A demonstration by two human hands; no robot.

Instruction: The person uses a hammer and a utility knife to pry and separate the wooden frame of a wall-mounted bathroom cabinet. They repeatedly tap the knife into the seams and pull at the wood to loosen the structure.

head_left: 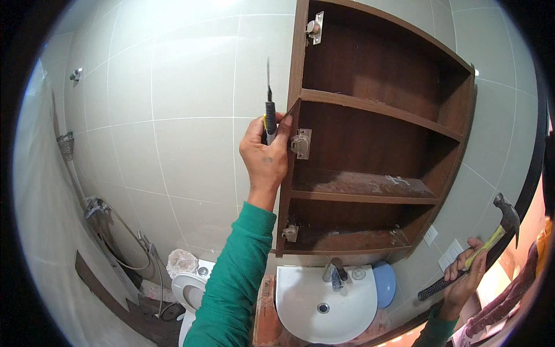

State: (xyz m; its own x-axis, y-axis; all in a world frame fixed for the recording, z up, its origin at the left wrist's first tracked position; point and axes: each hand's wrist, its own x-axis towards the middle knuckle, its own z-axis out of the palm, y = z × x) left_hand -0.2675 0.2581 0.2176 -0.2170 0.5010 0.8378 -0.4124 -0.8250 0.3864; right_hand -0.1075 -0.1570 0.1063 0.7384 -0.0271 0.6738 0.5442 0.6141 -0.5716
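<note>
My left hand (265,156) is raised at the left edge of a brown wooden wall cabinet (295,63). It is closed around a black and yellow snap-off cutter (270,110), whose thin blade points upward. Between its fingertips and the cabinet's edge slants a thin dark strip (293,107), which the thumb and forefinger seem to pinch. Just below the fingers sits a metal hinge (302,144). Low on the right, my right hand (467,276) grips a claw hammer (492,236) by its yellow and black handle, head up, apart from the cabinet.
The doorless cabinet has dusty shelves (370,183) and more hinges (315,28) on its left side. Below it are a white washbasin (295,309), a tap (335,273) and a blue bowl (384,284). A toilet (188,289), a shower hose (124,261) and a translucent curtain (43,231) stand left.
</note>
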